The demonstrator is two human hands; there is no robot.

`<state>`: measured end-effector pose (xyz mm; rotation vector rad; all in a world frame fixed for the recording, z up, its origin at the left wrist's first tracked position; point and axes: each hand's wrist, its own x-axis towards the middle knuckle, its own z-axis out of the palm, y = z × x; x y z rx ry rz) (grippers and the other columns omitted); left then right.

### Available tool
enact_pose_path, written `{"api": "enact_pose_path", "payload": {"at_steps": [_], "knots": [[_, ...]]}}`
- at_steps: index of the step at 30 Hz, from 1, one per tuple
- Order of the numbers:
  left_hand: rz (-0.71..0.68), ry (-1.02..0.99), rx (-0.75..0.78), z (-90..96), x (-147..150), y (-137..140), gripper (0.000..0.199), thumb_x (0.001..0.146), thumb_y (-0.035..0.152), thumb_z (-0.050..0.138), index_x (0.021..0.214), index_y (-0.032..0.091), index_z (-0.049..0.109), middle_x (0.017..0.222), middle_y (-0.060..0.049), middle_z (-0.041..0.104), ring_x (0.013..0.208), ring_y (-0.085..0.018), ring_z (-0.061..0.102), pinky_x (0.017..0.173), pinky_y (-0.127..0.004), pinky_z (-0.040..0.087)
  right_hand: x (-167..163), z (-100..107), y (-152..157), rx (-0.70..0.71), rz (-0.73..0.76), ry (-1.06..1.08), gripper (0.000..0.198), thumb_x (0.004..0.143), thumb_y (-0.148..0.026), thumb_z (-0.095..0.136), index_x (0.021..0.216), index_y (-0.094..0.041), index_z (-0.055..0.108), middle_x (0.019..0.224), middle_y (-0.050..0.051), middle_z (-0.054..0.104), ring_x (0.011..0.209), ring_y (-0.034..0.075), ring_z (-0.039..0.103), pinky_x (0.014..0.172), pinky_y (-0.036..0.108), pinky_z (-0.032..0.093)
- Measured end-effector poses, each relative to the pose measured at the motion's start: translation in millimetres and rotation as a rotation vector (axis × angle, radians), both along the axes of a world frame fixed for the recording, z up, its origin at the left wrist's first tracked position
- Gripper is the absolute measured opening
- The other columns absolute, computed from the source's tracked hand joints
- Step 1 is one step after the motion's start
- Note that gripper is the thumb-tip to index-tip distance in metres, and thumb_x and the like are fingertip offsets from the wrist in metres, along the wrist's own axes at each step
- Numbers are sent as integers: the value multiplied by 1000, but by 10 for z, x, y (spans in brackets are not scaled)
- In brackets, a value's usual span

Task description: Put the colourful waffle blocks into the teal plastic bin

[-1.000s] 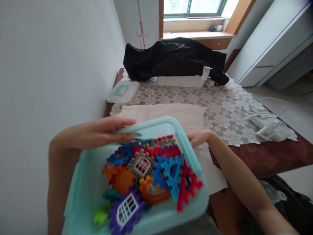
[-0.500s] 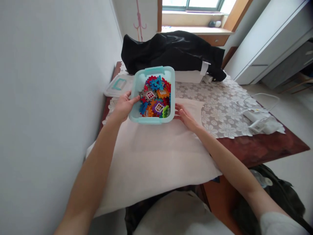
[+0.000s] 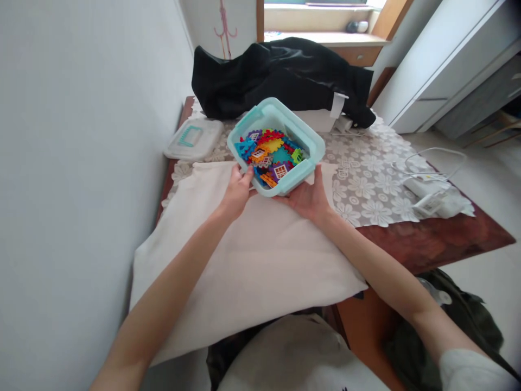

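Observation:
A light teal plastic box [image 3: 303, 130], turned at an angle and tilted, is held above the table between my two hands. Inside lies a heap of colourful toy building pieces [image 3: 271, 152], some gear-edged and some with white window inserts. My left hand [image 3: 239, 187] grips the near left side, its thumb at the rim and its fingers partly hidden underneath. Under the near right side, my right hand [image 3: 307, 198] supports the box with its fingers below and its thumb up along the wall. Below both hands spreads a white cloth [image 3: 252, 255].
The box's clear lid [image 3: 195, 140] lies on the table's left, near the wall. Black fabric [image 3: 280, 81] covers something at the back. A lace tablecloth [image 3: 366, 184] lies to the right, with a white cabled device [image 3: 437, 201] near the edge. A dark bag [image 3: 448, 326] sits lower right.
The box has shifted right and turned to a diagonal, and the pieces in it have shifted. My left hand moved right with it, and my right hand went from its side to underneath.

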<state>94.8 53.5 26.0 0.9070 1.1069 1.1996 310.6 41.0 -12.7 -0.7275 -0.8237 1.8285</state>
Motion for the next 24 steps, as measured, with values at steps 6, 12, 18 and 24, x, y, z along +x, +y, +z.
{"api": "enact_pose_path", "payload": {"at_steps": [6,12,18,24], "knots": [[-71,104,70,38,-27,-102,46,101,43,81,136,27,55,151,-12,71,132,-30,75,112,-56,67,33,-45,49,-116,-72,211,106,81,-108,56,151,-28,66,141,13,79,141,38,69,108,65,66],[-95,-64,0,39,-105,-22,50,112,58,58,150,26,60,172,-15,58,147,-36,68,127,-58,55,149,-36,102,1,-232,126,97,80,-102,67,144,-29,72,137,10,81,138,38,72,108,61,67],[224,-192,5,-34,-242,106,75,115,74,26,178,34,35,192,-8,29,174,-24,37,141,-43,34,236,-36,199,179,-532,-159,87,85,-97,62,139,-30,73,133,9,80,133,37,74,100,53,68],[385,-131,128,-162,-479,231,81,117,70,11,172,22,45,185,-18,41,168,-26,47,137,-46,39,490,167,159,956,-516,-845,91,78,-82,89,150,-31,71,153,13,70,147,41,62,132,65,46]]}}
